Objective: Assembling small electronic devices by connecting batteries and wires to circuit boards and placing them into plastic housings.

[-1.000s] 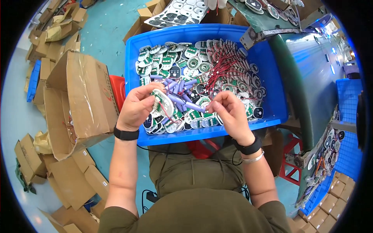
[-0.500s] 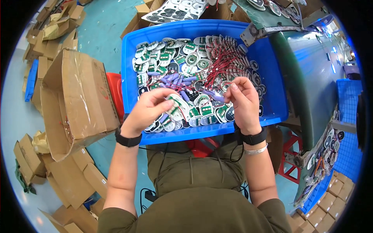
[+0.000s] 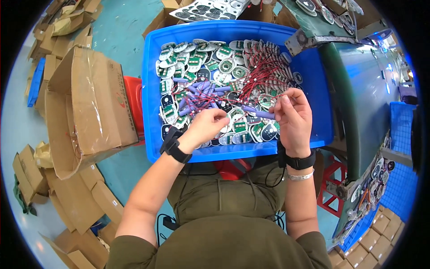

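Observation:
My left hand is closed, its thumb and fingers pinched at the white rim of a rounded circuit board; the hand covers part of it. My right hand is raised over the bin's near right side, thumb and forefinger pinching a thin red wire. Beside its lower fingers a purple cylindrical battery points left; whether these fingers grip it is hard to tell. Beneath both hands, a blue plastic bin holds many white-rimmed boards, a heap of purple batteries and a tangle of red wires.
An open cardboard box stands left of the bin, against a red stool. On the right is a green-edged machine or bench. Flattened cartons cover the floor at lower left. Behind the bin lies a sheet of round stickers.
My left hand has moved right and turned, so the green face of its board no longer shows. My right hand has shifted slightly right, and the nearby purple battery with it.

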{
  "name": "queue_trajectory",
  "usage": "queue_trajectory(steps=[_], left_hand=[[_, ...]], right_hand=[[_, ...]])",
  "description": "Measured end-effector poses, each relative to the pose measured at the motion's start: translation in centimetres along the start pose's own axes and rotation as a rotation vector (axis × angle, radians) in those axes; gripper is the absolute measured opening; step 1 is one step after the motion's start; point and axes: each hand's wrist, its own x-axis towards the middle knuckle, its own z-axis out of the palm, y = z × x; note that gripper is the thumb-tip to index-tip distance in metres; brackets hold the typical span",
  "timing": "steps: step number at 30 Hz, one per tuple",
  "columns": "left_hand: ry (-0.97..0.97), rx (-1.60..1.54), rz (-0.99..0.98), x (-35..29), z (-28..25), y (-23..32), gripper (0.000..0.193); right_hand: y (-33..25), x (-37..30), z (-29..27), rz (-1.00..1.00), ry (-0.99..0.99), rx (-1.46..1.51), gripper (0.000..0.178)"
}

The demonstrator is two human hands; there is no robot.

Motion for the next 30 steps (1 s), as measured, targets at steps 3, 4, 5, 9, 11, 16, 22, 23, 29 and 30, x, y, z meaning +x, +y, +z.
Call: queue_trajectory(steps=[3, 4, 5, 9, 11, 16, 22, 23, 29, 30], left_hand=[[-0.02, -0.052, -0.052, 0.4, 0.6, 0.0, 0.024], [-0.029, -0.068, -0.109, 0.5, 0.6, 0.2, 0.022], [0.05, -0.036, -0.079, 0.6, 0.6, -0.2, 0.019], [0.402, -0.215, -0.048, 1.1, 0.1, -1.3, 0.022], [0.483, -0.142, 0.037, 2.2, -0.4, -1.4, 0.025], [0.398, 0.422, 0.087, 2.6, -1.4, 0.1, 0.03], [0.444, 0.533, 0.317, 2.5, -0.9, -0.3, 0.026], [0.428, 0.591, 0.3, 2.6, -1.1, -0.4, 0.024], [0.376, 0.125, 0.268, 3.0, -2.4, -0.2, 0.01], [0.377, 0.126, 0.268, 3.1, -2.9, -0.2, 0.01]], right_hand=[[-0.2, -0.1, 0.1, -0.014, 0.016, -0.012, 0.005], [-0.3, -0.2, 0.2, -0.024, 0.033, -0.017, 0.005], [-0.4, -0.2, 0.2, -0.026, 0.023, -0.024, 0.005], [-0.7, -0.5, 0.6, -0.02, -0.009, -0.067, 0.005], [-0.7, -0.5, 0.7, -0.016, 0.002, -0.115, 0.005], [-0.7, -0.5, 0.4, -0.025, 0.015, -0.136, 0.004], [-0.2, 0.1, -0.4, -0.005, 0.038, -0.155, 0.004], [0.0, 0.3, -0.7, 0.008, 0.049, -0.165, 0.004], [0.5, 0.4, -1.8, 0.053, 0.076, -0.149, 0.004], [0.4, 0.4, -1.8, 0.053, 0.075, -0.147, 0.004]])
